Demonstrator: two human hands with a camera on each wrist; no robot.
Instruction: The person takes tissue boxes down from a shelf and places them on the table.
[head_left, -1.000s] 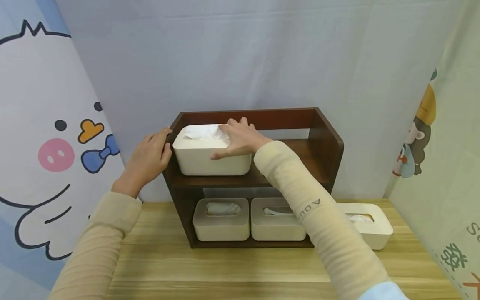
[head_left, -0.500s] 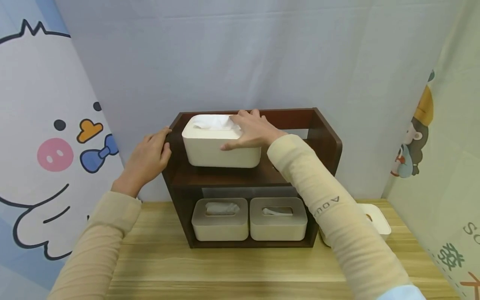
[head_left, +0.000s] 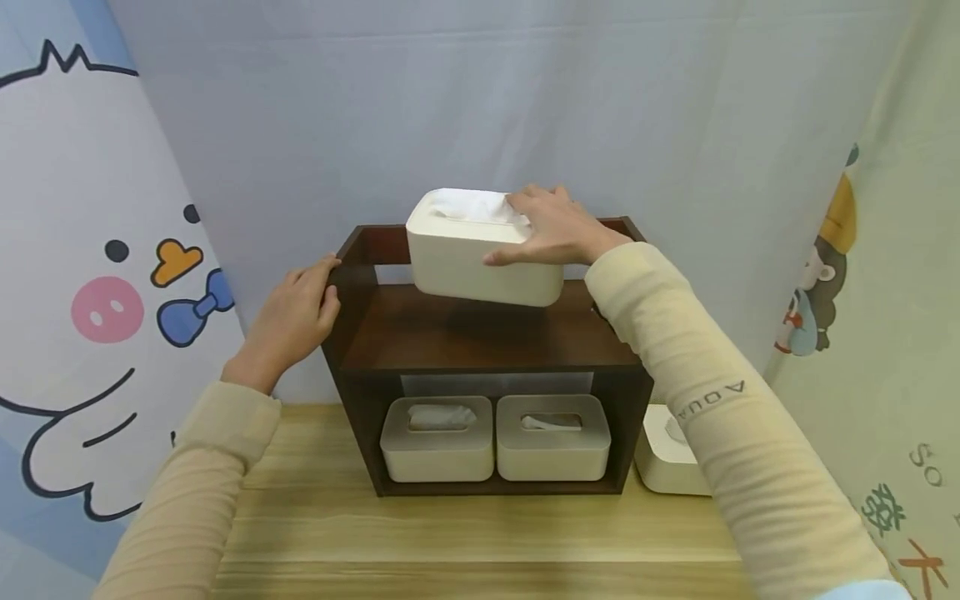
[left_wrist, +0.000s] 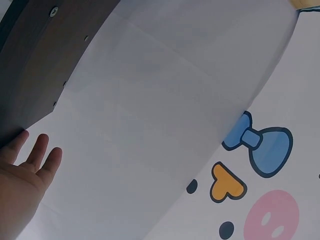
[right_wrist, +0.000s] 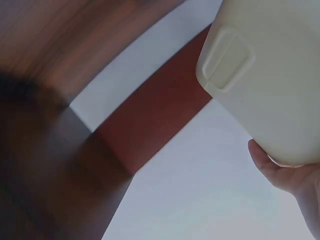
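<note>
"Progress so far?"

"Midway, I'd judge. From my seat I see the tissue box (head_left: 480, 271) held up above the upper shelf (head_left: 450, 342), tilted, its right end lower. It isn't set down anywhere yet."

"How is it held?"

"The right hand (head_left: 551, 225) pinches the right end: thumb on the front face, the other fingers over the top towards the back. White tissue (head_left: 472, 204) pokes out of the opening just beside them. My right wrist view is blurred to the left, but it shows the underside apart from the rack (head_left: 367, 425)."

"And the other side?"

"The left hand (head_left: 292, 312) rests on the rack's left side panel (left_wrist: 40, 55). Three fingers show spread and fairly straight, one of them touching the wood. Whether anything hooks over the edge, I cannot tell."

"What looks done, then?"

"Two boxes sit upright and side by side on the lower shelf (head_left: 502, 487): the left one (head_left: 437, 461) and the right one (head_left: 553, 461). Neither is being touched. A fourth box (head_left: 671, 477) stands on the table (head_left: 450, 542) beside the rack, partly hidden by the sleeve (head_left: 712, 408)."

"So what's left?"

"Setting down the one in hand, at least. Beyond that, I wouldn't call it from here."
</note>
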